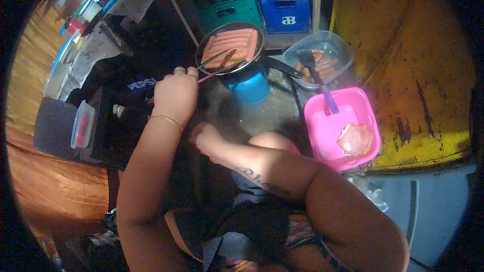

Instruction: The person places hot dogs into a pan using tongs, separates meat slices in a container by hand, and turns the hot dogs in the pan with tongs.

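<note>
A black frying pan (200,50) holds several pink sausages (237,39) laid side by side. My left hand (176,93) is closed on a thin pair of tongs (214,59), whose tips reach over the sausages at the pan's lower part. Under the pan stands a blue round object (252,90). My right hand (205,140) is curled in below the left one, away from the pan; shade hides whether anything is in it. The pan's black handle (285,67) points right, towards a clear container (344,53) with more sausages.
A spatula with a purple handle (330,99) leans from the clear container over a pink basin (373,106), which holds thin meat slices (354,140). Green (232,7) and blue crates (285,10) stand behind. A lidded container (83,125) is at the left.
</note>
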`<state>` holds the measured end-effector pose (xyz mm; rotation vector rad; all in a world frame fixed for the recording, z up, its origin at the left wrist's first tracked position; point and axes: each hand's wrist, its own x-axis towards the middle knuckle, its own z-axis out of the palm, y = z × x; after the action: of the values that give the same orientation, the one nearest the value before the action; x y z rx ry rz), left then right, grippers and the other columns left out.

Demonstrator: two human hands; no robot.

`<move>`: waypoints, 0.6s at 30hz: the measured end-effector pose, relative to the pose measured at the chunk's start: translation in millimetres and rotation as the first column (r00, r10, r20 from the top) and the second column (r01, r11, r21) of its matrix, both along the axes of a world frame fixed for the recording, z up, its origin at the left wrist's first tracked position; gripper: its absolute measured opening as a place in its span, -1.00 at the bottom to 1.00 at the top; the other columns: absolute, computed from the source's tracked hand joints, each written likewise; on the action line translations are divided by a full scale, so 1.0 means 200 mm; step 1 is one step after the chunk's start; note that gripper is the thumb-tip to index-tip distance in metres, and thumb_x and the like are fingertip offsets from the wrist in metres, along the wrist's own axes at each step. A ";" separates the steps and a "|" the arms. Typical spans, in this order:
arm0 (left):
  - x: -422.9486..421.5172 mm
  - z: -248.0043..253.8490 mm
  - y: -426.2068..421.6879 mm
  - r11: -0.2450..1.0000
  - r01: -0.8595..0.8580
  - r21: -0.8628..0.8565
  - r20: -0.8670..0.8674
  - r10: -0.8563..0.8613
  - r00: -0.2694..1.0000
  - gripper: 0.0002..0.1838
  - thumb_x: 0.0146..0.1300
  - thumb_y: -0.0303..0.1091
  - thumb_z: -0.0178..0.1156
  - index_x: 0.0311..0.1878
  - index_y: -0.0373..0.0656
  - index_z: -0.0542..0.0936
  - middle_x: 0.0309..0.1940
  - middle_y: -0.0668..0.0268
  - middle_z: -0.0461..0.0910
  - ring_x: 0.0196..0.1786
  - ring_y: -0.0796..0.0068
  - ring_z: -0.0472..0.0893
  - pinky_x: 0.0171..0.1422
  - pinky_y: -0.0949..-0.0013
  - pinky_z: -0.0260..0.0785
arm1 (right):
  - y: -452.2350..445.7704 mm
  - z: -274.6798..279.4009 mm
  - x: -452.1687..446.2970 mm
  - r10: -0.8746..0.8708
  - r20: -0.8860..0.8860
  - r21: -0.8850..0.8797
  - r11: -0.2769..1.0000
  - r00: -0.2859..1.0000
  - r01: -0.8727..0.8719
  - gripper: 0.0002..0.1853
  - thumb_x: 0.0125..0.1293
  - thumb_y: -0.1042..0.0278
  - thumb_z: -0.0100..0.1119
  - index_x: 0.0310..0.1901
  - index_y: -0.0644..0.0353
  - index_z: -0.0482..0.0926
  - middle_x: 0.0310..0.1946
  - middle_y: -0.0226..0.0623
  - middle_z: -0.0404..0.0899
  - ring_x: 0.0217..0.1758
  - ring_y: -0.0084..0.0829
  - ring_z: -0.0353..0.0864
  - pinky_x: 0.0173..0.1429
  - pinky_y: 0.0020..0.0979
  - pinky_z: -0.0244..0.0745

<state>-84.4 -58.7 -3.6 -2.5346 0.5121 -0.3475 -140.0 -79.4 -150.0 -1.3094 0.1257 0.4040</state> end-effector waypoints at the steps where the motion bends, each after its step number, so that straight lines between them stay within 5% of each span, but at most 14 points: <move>1: 0.00 -0.03 -0.01 1.000 0.012 0.020 0.036 -0.013 0.999 -0.75 0.20 -0.40 0.05 -0.06 -0.21 0.53 -0.22 0.09 0.60 -0.25 0.17 0.67 -0.24 0.19 0.56 | -0.02 0.02 -0.01 0.026 -0.004 0.010 1.000 1.000 -0.026 -0.85 0.19 0.39 0.19 -0.24 0.23 0.53 -0.44 -0.27 0.52 -0.48 -0.49 0.42 -0.51 -0.38 0.27; 4: 0.01 -0.15 -0.03 0.995 0.005 0.097 0.127 -0.017 0.992 -0.63 0.20 -0.38 0.04 0.09 -0.21 0.50 -0.21 0.14 0.60 -0.30 0.25 0.66 -0.29 0.26 0.54 | -0.01 0.00 0.00 0.052 0.072 0.102 0.993 0.996 -0.059 -0.78 0.27 0.30 0.15 -0.12 0.21 0.55 -0.31 -0.24 0.57 -0.37 -0.51 0.43 -0.41 -0.38 0.31; 13: 0.12 -0.38 -0.06 0.999 -0.022 0.042 0.238 0.012 0.971 -0.61 0.22 -0.36 0.02 0.12 -0.20 0.47 -0.21 0.12 0.60 -0.35 0.28 0.64 -0.33 0.24 0.52 | 0.03 -0.07 0.01 -0.049 0.035 0.256 0.966 0.998 0.038 -0.63 0.42 0.18 -0.08 0.08 0.26 0.49 -0.03 -0.25 0.57 -0.02 -0.44 0.42 0.01 -0.34 0.33; 18: 0.12 -0.40 -0.04 0.999 -0.020 0.047 0.244 0.008 0.970 -0.62 0.21 -0.36 0.02 0.11 -0.18 0.48 -0.24 0.16 0.60 -0.37 0.29 0.64 -0.37 0.26 0.52 | -0.01 0.01 -0.02 -0.091 0.085 0.132 0.988 0.992 0.079 -0.61 0.41 0.16 -0.07 0.09 0.27 0.48 0.01 -0.19 0.56 0.06 -0.39 0.42 0.08 -0.31 0.33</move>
<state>-60.9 -67.5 -82.9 -2.4030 0.4025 -0.6235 -143.2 -81.2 -148.7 -1.1888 0.0779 0.2750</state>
